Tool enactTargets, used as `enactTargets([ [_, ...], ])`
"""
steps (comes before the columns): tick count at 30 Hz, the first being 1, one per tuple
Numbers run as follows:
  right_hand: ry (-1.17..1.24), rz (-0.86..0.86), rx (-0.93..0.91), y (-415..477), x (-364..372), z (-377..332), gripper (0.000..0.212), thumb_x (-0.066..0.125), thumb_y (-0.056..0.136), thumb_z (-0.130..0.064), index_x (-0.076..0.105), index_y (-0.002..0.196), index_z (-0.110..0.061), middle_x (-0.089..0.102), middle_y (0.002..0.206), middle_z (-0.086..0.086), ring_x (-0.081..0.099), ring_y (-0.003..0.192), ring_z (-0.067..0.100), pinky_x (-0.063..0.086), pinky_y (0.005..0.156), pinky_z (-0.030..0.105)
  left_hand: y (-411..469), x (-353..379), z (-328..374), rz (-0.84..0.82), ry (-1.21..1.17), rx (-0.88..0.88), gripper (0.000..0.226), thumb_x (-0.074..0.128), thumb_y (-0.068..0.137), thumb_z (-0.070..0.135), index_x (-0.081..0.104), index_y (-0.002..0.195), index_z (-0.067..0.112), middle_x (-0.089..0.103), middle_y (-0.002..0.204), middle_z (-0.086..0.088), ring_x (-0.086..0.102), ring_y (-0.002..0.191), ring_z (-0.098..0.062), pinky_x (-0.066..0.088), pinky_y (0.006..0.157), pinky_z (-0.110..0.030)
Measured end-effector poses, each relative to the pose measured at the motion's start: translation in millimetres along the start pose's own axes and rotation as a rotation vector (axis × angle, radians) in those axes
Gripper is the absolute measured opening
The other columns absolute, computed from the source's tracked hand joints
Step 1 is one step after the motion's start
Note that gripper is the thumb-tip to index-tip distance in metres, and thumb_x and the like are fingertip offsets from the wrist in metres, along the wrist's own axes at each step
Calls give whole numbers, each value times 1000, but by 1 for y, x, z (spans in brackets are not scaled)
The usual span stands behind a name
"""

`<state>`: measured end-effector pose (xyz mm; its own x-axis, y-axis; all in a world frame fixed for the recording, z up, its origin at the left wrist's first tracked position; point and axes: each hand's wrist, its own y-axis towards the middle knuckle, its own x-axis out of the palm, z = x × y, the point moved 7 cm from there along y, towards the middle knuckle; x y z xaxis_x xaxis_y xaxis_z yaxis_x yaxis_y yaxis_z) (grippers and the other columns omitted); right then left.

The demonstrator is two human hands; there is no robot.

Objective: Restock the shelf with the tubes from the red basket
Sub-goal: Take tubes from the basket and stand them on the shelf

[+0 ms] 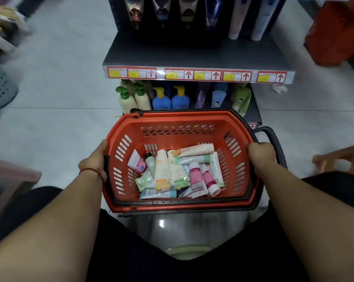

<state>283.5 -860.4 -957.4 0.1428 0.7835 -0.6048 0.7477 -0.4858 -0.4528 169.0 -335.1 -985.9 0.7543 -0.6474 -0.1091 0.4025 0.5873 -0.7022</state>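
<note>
Both forearms lead to your left hand (94, 161) & right hand (261, 155), fingers clamped on the red basket (172, 119) rims. Tubes (172, 171) lie loose inside, below the shelf (194, 51). Tilt it w/ 1 side low & they'll likely slide, spill.

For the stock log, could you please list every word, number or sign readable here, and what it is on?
Shelf-edge price labels: red upward arrows; yellow price fields too blurred to read.
Tubes in the red basket: print too small to read.
Bottles on the lower shelf: nothing legible.
</note>
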Motion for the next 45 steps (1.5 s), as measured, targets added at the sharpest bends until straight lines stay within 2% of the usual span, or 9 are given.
enactTargets([
  [8, -149, -79, -116, -16, -4, -17, 44, 61, 85, -23, 62, 120, 3, 65, 118, 24, 63, 105, 43, 54, 95, 49, -37, 12, 16, -29, 259, 89, 43, 75, 80, 28, 65, 112, 2, 74, 97, -16, 73, 82, -34, 59, 83, -50],
  [12, -394, -87, -157, -33, 0, -30, 84, 72, 82, -45, 37, 144, 2, 44, 144, 27, 48, 129, 44, 43, 108, 49, -59, 24, 32, -61, 599, 206, 49, 65, 74, 37, 65, 112, 6, 73, 94, -16, 72, 81, -37, 59, 84, -53],
  [15, -647, -21, -387, -59, 6, -51, 72, 65, 89, -36, 34, 145, -2, 36, 146, 28, 39, 134, 44, 39, 109, 47, -85, 46, 44, 82, 987, 480, 60, 52, 71, 51, 64, 119, 16, 67, 115, -16, 66, 100, -40, 55, 92, -53],
  [18, -719, -202, -546, -77, 38, -65, 53, 66, 90, -32, 53, 132, -4, 55, 133, 21, 56, 119, 37, 47, 96, 39, -112, 97, 32, -96, 1025, 689, 44, 59, 85, 38, 65, 125, 21, 66, 127, -10, 61, 115, -33, 49, 103, -42],
  [22, -673, -464, -524, -73, 90, -51, 29, 74, 85, -21, 68, 112, -13, 70, 108, 9, 67, 86, 23, 48, 68, 24, -96, 161, -11, -413, 997, 632, 23, 66, 90, 20, 70, 113, 18, 69, 118, -3, 63, 111, -24, 48, 102, -33],
  [29, -786, -573, -393, -22, 161, 4, 32, 69, 88, -18, 69, 115, -1, 67, 120, 17, 61, 114, 32, 47, 91, 30, -21, 232, -106, -672, 1196, 404, 18, 66, 89, 16, 72, 104, 10, 71, 91, -8, 62, 81, -20, 54, 79, -30],
  [33, -775, -573, -311, 6, 185, 32, 13, 73, 82, -19, 69, 80, -7, 65, 78, 10, 67, 88, 30, 49, 65, 24, 3, 255, -147, -774, 1263, 325, 17, 66, 85, 17, 76, 97, 11, 75, 90, -6, 71, 85, -23, 58, 80, -30],
  [36, -742, -557, -310, 20, 196, 40, 34, 75, 82, -31, 51, 61, -18, 54, 69, 3, 56, 74, 21, 33, 53, 24, 13, 263, -167, -823, 1257, 312, 18, 63, 76, 18, 79, 77, 10, 76, 76, -7, 74, 78, -22, 61, 79, -39],
  [45, -533, -621, -104, 27, 202, 51, 39, 84, 73, -33, 51, 59, -18, 50, 56, -1, 48, 51, 12, 33, 47, 24, 22, 253, -178, -767, 880, 71, 32, 71, 79, -10, 69, 111, -7, 73, 95, -29, 73, 82, -33, 61, 82, -45],
])
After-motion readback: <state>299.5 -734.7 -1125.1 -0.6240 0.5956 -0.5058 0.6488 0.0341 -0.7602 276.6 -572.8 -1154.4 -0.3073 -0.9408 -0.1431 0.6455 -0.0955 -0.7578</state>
